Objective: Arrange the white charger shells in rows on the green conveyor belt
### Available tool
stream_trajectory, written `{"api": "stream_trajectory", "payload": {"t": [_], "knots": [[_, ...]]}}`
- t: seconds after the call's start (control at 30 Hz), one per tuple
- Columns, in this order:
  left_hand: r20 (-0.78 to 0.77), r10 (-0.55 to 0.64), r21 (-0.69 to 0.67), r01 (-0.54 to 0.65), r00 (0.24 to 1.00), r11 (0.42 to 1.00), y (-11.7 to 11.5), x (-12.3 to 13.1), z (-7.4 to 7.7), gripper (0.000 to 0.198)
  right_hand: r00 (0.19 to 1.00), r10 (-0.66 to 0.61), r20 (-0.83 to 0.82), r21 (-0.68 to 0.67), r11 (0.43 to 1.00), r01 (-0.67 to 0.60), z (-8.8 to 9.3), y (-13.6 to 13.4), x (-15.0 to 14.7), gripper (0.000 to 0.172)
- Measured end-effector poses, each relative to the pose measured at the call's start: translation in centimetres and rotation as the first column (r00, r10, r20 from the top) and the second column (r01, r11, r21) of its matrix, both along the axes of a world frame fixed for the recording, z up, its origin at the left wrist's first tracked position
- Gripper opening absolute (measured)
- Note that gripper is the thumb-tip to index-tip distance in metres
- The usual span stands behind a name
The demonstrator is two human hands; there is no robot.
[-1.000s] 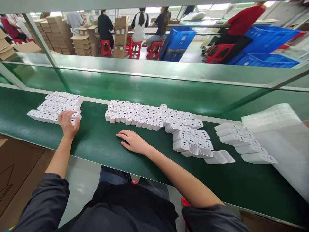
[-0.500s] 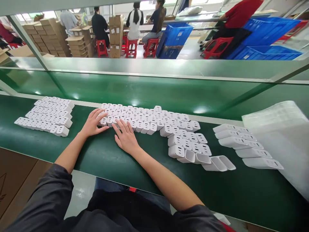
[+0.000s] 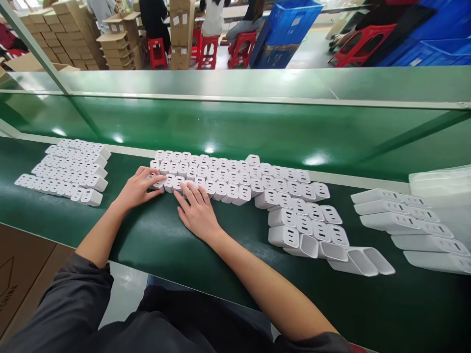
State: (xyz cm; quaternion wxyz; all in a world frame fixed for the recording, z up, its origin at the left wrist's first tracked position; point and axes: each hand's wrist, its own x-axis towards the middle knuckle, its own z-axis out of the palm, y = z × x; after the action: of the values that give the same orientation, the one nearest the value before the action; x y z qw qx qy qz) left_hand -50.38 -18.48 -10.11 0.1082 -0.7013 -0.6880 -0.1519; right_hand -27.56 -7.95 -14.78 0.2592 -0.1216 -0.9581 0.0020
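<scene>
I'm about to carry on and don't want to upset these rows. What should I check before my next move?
1. Left hand at the left end of the middle group: ok.
2. Right hand at that group's front row: ok.
3. Left group apart from the middle group: ok.
4. Middle group's back edge even: not ok, one white housing juts out.
5. Slotted ends showing throughout: not ok, some open-ended housings toward the right show hollow ends.
6. Firmness of either hand's touch: cannot tell.
</scene>
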Motion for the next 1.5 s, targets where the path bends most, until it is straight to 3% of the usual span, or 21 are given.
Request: {"api": "stream_trajectory", "payload": {"t": [0.17, 0.37, 0.53, 0.73, 1.0, 1.13, 1.3, 1.5], "knots": [[0.010, -0.048, -0.053, 0.049, 0.999, 0.997, -0.4, 1.0, 0.8, 0.036, 0.993, -0.012, -0.120, -0.013, 1.000, 0.010, 0.5, -0.2, 0.3, 0.040], [0.064, -0.051, -0.104, 0.058, 0.997, 0.993, -0.3, 1.2, 1.0, 0.068, 0.998, -0.012, -0.060, -0.049, 0.999, 0.009, 0.5, 0.0, 0.2, 0.051], [0.184, -0.036, -0.206, 0.074, 0.982, 0.976, 0.0, 1.3, 0.0, 0.054, 0.999, 0.045, -0.009, -0.104, 0.994, -0.046, 0.2, 0.3, 0.2, 0.051], [0.281, -0.102, -0.219, 0.167, 0.954, 0.961, 0.2, 1.8, -0.4, 0.054, 0.989, 0.146, 0.007, -0.140, 0.980, -0.143, 0.8, 0.8, 0.8, 0.043], [0.321, -0.158, -0.295, 0.257, 0.934, 0.920, -0.6, 5.3, 0.2, 0.055, 0.980, 0.199, -0.011, -0.158, 0.967, -0.198, 1.4, 0.3, 4.7, 0.035], [0.430, -0.197, -0.320, 0.353, 0.881, 0.879, -0.9, 6.9, 0.7, 0.065, 0.977, 0.194, -0.087, -0.209, 0.955, -0.209, 1.2, 0.3, 7.3, 0.029], [0.550, -0.180, -0.359, 0.425, 0.816, 0.831, -0.9, 6.6, 1.5, 0.078, 0.944, 0.230, -0.236, -0.166, 0.948, -0.272, 2.4, 1.1, 9.0, 0.045], [0.580, -0.128, -0.405, 0.421, 0.805, 0.812, -0.5, 6.0, 1.5, 0.083, 0.965, 0.189, -0.179, -0.218, 0.949, -0.226, 2.7, 2.1, 9.7, 0.053]]}}
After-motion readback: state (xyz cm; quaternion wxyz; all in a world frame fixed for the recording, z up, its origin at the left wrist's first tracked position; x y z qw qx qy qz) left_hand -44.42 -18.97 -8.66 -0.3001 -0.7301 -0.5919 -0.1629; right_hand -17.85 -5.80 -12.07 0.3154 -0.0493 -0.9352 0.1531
